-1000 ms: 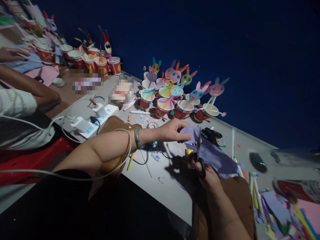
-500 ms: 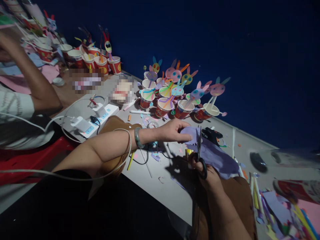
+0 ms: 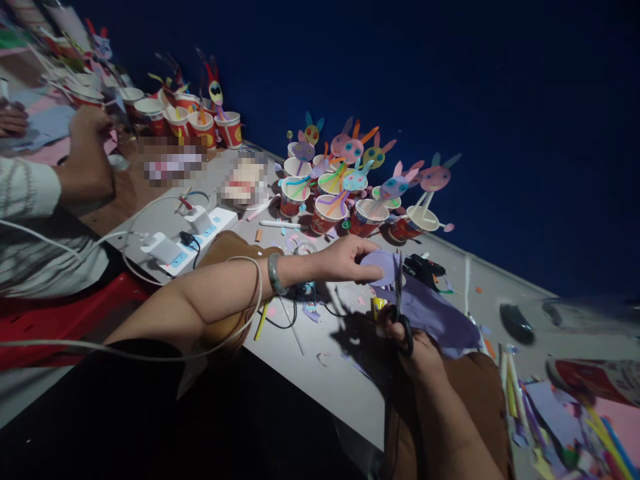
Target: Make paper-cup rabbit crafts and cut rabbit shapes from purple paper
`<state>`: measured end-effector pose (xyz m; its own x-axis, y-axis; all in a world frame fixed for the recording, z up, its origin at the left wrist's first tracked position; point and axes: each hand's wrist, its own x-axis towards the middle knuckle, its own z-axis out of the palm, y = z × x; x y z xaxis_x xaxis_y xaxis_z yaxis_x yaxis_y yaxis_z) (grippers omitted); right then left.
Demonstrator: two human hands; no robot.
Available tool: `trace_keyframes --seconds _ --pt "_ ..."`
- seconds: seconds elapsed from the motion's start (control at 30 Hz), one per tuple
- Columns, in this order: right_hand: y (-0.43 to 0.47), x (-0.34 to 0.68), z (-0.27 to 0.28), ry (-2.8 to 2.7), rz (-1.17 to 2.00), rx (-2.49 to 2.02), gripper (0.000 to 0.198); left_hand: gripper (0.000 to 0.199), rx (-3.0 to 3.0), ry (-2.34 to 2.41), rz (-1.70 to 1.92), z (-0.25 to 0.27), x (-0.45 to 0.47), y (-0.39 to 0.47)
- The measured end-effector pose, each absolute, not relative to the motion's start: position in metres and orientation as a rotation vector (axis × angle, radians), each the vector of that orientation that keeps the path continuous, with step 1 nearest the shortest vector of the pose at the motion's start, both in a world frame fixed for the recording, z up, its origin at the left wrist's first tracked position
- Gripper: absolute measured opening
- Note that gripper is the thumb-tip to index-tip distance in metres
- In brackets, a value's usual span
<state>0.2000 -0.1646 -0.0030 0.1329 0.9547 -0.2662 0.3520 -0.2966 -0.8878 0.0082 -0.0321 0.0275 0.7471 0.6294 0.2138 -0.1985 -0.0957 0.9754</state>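
Observation:
Between the thumb and fingers of my left hand (image 3: pixel 347 259) is a rounded piece of purple paper (image 3: pixel 376 268). My right hand (image 3: pixel 417 350) is closed around the black handles of a pair of scissors (image 3: pixel 399 293). Their blades point up and away, against the right edge of the rounded piece. Behind the blades a larger purple sheet (image 3: pixel 435 310) lies over the table; whether it still joins the held piece I cannot tell. A yellow object (image 3: pixel 379 307) sits just below the held paper, partly hidden by my right hand.
Paper cups (image 3: pixel 367 217) with paper rabbit heads on sticks stand along the back. A power strip (image 3: pixel 200 240) with chargers lies left, and a white cable (image 3: pixel 150 353) crosses my left arm. Another person's arm (image 3: pixel 90 160) is at far left. Coloured scraps (image 3: pixel 560 413) lie right.
The rounded purple piece has turned slightly at the blades, while my hands have barely moved. At far left the other person's arm has lowered, and both their hands now show.

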Motion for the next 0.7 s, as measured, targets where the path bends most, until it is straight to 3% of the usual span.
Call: trace_keyframes --seconds 0.7 --pt "-0.167 0.211 -0.020 -1.216 1.222 -1.721 0.050 0.012 1.542 0.339 0.697 0.030 0.005 -0.032"
